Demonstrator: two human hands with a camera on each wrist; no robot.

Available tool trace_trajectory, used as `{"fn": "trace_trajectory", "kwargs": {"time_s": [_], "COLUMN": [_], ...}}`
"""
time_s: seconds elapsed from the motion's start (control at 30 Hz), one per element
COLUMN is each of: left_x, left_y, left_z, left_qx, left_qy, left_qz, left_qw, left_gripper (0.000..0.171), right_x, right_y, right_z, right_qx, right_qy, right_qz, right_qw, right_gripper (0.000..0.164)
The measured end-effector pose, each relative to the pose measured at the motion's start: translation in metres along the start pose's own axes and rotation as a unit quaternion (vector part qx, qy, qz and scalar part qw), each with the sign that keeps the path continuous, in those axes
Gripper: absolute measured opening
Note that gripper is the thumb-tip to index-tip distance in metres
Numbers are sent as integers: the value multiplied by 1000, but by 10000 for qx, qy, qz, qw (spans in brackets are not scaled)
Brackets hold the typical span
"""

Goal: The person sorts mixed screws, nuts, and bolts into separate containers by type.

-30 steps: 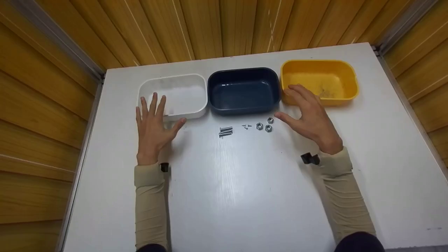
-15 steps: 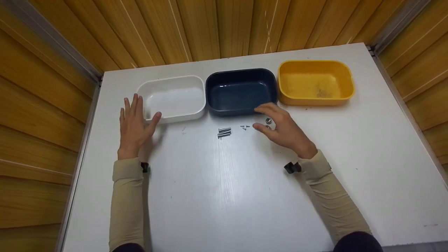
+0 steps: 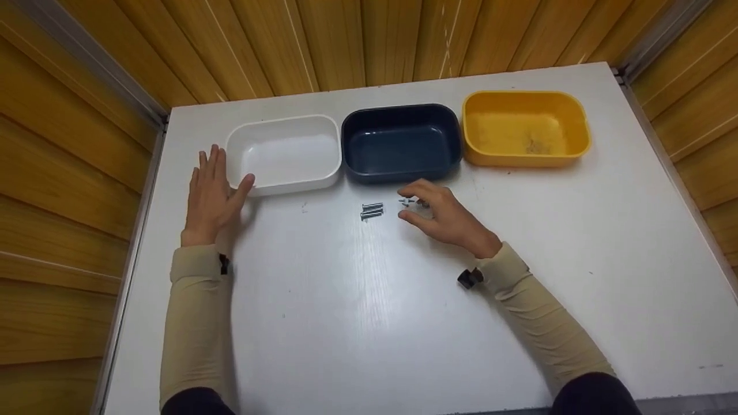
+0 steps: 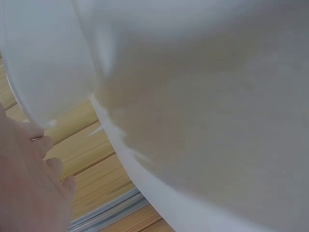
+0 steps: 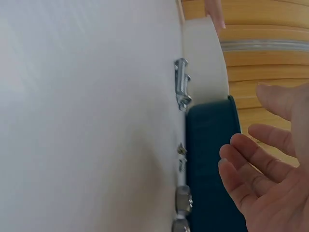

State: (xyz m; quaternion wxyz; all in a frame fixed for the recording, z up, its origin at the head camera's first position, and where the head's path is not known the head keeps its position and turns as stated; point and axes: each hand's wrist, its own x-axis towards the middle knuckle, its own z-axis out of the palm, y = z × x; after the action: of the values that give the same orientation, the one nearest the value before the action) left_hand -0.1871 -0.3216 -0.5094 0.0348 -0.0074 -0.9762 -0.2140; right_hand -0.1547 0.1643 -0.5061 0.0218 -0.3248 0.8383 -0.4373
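Note:
My left hand (image 3: pixel 209 195) is at the front left corner of a white bin (image 3: pixel 294 185), its fingers straight along the side and the thumb over the rim. My right hand (image 3: pixel 447 218) hovers above small screws (image 3: pixel 406 202), thumb and fingers parted with nothing between them. Beneath that hand, metal nuts are mostly hidden in the head view. The right wrist view shows the nuts (image 5: pixel 183 199) in line with the screws. Left of them lie several long bolts (image 3: pixel 372 211), side by side on the white table.
A dark blue bin (image 3: pixel 402 176) stands between the white bin and a yellow bin (image 3: pixel 527 160), in a row near the back of the table (image 3: pixel 346 300). Some small debris lies in the yellow bin. Wood-patterned walls (image 3: pixel 334 46) enclose the back and sides.
My right hand has moved left and down from beside the yellow bin to over the screws and nuts. My left hand has shifted left from above the white bin to its corner.

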Motion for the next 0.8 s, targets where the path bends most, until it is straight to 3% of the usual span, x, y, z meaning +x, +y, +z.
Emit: {"fn": "trace_trajectory", "kwargs": {"time_s": [0.37, 0.8], "left_x": [4, 8], "left_y": [-6, -9], "left_z": [-1, -2], "left_qx": [246, 265], "left_qy": [-295, -512], "left_qz": [296, 367], "left_qw": [9988, 9977], "left_gripper": [107, 110], "right_x": [9, 24], "right_y": [4, -1], "right_z": [24, 47], "right_qx": [227, -84], "right_qy": [-92, -320], "right_qz": [282, 807], "right_qw": [9993, 9962], "right_gripper": [28, 23]}}
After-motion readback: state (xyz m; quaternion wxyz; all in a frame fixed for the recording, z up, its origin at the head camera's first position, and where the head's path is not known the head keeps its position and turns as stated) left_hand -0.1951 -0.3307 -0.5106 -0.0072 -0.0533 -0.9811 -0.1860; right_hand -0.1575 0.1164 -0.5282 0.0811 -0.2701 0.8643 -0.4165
